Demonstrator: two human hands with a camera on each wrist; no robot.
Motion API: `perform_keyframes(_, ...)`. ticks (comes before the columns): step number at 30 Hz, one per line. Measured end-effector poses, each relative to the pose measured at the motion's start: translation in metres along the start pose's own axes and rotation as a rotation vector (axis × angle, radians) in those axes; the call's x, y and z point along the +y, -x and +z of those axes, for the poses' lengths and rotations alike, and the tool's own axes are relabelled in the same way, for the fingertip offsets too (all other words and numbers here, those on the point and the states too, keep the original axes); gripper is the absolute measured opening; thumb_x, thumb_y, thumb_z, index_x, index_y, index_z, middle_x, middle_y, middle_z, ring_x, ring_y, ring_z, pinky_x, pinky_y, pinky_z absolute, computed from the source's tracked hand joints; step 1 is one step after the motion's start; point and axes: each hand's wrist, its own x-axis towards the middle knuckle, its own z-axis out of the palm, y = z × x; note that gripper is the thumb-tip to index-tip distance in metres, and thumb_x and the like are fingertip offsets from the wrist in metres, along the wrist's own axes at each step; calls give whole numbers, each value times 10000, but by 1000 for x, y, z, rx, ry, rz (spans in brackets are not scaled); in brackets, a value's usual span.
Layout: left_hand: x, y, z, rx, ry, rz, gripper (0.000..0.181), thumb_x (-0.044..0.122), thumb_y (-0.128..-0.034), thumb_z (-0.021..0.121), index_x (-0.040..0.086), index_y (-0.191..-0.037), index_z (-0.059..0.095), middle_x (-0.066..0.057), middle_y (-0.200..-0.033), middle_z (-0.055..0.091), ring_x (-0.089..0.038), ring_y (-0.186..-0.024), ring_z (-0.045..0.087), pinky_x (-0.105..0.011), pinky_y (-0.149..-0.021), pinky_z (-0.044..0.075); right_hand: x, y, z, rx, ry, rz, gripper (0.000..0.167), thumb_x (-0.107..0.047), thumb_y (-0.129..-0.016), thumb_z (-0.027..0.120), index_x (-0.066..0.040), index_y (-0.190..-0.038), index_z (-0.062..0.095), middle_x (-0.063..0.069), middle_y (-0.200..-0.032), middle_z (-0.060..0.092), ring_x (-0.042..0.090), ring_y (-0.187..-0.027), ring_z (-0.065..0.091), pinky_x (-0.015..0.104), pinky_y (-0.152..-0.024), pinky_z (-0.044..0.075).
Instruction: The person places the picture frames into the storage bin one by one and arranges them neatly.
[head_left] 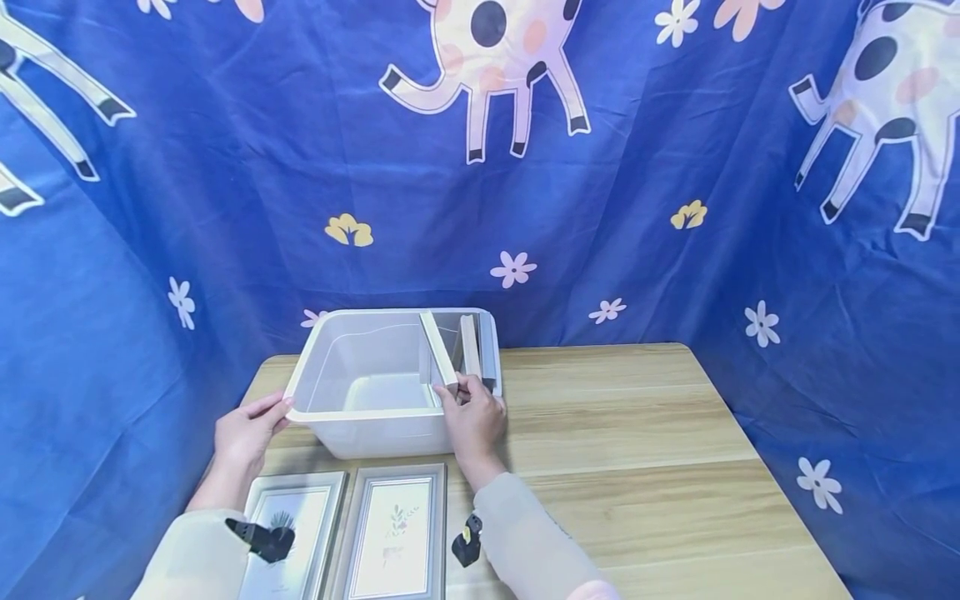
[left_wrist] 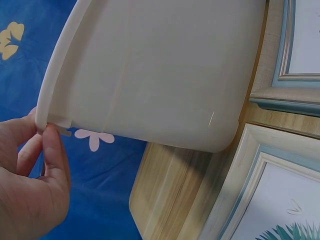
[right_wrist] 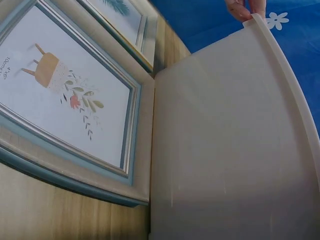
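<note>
A white plastic bin (head_left: 382, 425) stands at the back left of the table. My left hand (head_left: 247, 433) pinches its front left rim corner, thumb and fingers on either side, as the left wrist view also shows with the hand (left_wrist: 35, 175) on the rim (left_wrist: 47, 95). Over the bin's right half, my right hand (head_left: 474, 417) grips the near end of a light-edged frame (head_left: 438, 346), which leans inside. To its right, a beige-edged frame (head_left: 470, 343) and a grey-blue one (head_left: 488, 346) stand on edge in the bin. My right hand is outside the right wrist view.
Two picture frames lie face up before the bin: one with a leafy plant print (head_left: 292, 517) at left, one with a flower print (head_left: 397, 533) beside it. Wooden tabletop (head_left: 637, 450) extends to the right. A blue patterned curtain (head_left: 420, 208) hangs behind and at both sides.
</note>
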Motion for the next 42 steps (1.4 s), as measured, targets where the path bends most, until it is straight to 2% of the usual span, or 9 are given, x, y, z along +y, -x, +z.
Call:
perform_keyframes(6,41,38,17,23,-29,-12,529,89,-817,765,-134,-1235,529,110,-823,641,20,-727,623,-148,-696,551,3,3,0,-5,-10,-19,335,-349,-646,870,-146,-823,671,-40,-737,701,66,-626,642,348,-774,413)
perform_keyframes(7,40,39,16,1,23,8,494,74,-800,778,-117,-1206,572,85,-830,655,8,-722,628,-145,-682,552,3,4,0,-5,-9,-23,337,-350,-644,871,-145,-817,666,-37,-737,701,66,-628,642,351,-786,401)
perform_keyframes(10,42,42,18,8,-27,35,489,97,-808,776,-121,-1199,579,53,-873,651,18,-736,623,-142,-698,549,5,4,0,-5,-4,-36,335,-353,-640,874,-148,-789,655,-37,-722,698,61,-620,641,357,-796,385)
perform_keyframes(14,51,46,22,22,-40,-32,547,68,-833,743,-145,-1267,487,112,-812,640,33,-721,615,-145,-704,549,6,3,0,-1,-4,-59,346,-359,-628,881,-144,-775,653,-31,-706,697,65,-612,645,371,-788,393)
perform_keyframes(20,48,45,22,16,20,-11,461,33,-827,739,-143,-1209,550,86,-796,658,6,-709,628,-145,-684,552,11,2,1,28,16,-85,373,-349,-610,893,-137,-738,613,-40,-691,659,91,-602,611,366,-768,407)
perform_keyframes(25,46,43,21,28,-21,-4,481,66,-830,745,-134,-1222,552,54,-859,660,-5,-748,632,-154,-711,552,14,2,2,63,41,-74,391,-348,-601,899,-149,-720,584,-54,-681,627,95,-582,578,360,-768,384)
perform_keyframes(33,23,22,9,-4,39,26,395,75,-797,781,-73,-1140,650,-36,-942,690,-51,-764,651,-184,-700,565,13,3,2,60,79,-23,407,-369,-617,889,-170,-741,556,-76,-666,623,86,-561,564,361,-768,362)
perform_keyframes(34,27,25,11,6,-2,14,446,92,-801,781,-87,-1176,619,-18,-944,684,-36,-771,644,-186,-720,562,13,3,3,53,84,-14,409,-373,-621,886,-171,-744,552,-75,-665,620,89,-562,563,361,-769,362)
perform_keyframes(42,44,39,19,15,8,-10,402,30,-826,739,-98,-1182,602,106,-800,657,-1,-733,634,-143,-690,550,10,0,4,-18,106,95,401,-400,-666,857,-181,-782,541,-110,-630,565,72,-559,531,343,-780,348)
